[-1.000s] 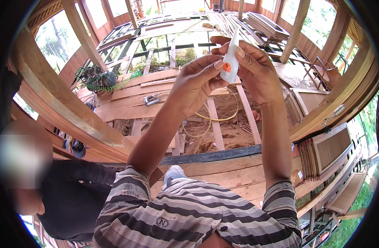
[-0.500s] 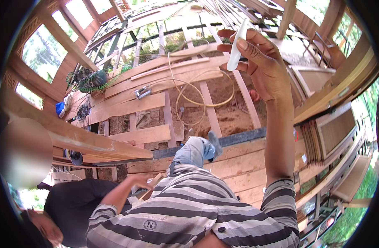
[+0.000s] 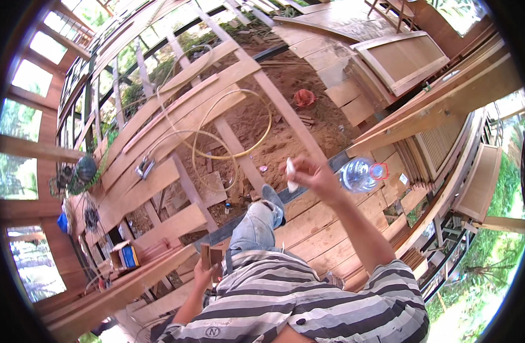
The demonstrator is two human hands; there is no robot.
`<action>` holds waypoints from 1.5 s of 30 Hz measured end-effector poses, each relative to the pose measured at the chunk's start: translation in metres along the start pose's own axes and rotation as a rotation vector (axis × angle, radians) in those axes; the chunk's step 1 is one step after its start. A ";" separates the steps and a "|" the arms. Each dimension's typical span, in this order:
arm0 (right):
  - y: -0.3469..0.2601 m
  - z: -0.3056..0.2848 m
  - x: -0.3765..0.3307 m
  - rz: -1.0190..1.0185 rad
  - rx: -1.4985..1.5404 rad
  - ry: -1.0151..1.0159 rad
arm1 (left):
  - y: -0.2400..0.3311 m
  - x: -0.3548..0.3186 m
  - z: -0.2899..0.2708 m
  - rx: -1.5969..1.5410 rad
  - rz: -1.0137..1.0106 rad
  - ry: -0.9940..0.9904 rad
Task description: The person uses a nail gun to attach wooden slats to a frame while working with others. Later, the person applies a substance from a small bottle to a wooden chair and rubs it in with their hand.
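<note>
Head view, looking down over a striped shirt and one raised knee in jeans: the right hand was lifted out in front, its fingers pinched around a small white tube-shaped object held roughly upright above the plank floor. The left hand was low beside the knee, closed around a small brown wooden block that stood up out of its grip. A clear plastic bottle with a red cap lay on the planks just beyond the right hand, apart from it. Below the open floor joists showed bare reddish earth, with a loop of yellow hose sagging across the framing. A red rag-like scrap lay farther off on the dirt. Stacked wooden door panels rested at upper right.
</note>
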State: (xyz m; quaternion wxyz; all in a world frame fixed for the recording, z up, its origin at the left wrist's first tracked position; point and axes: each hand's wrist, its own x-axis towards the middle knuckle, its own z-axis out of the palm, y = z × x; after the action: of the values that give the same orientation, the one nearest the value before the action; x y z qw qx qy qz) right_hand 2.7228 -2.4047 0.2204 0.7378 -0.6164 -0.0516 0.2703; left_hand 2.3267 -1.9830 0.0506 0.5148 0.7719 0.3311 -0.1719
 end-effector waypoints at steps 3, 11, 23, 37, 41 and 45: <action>0.020 -0.022 -0.002 0.023 -0.128 0.053 | 0.127 0.090 0.039 0.150 0.120 0.193; -0.061 -0.065 -0.026 0.149 -0.032 0.297 | 0.421 0.416 0.252 -0.062 -0.053 -0.134; -0.193 -0.321 0.043 -0.044 0.014 0.673 | 0.752 0.495 0.471 -0.120 0.251 0.000; -0.256 -0.434 0.337 -0.061 0.090 0.665 | 0.494 0.490 0.210 0.101 -0.426 -0.116; -0.288 -0.466 0.437 -0.015 -0.059 0.641 | 0.615 0.630 0.193 -0.215 -0.427 -0.102; -0.362 -0.487 0.526 -0.139 -0.080 0.586 | 0.780 0.806 0.225 -0.293 -0.236 -0.140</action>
State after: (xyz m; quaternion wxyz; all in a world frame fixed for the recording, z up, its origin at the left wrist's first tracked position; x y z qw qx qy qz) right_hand 3.4896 -2.6247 0.3100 0.7132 -0.6916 0.1108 0.0276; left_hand 3.4622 -2.1141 0.0006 0.6198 0.6307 0.4041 -0.2341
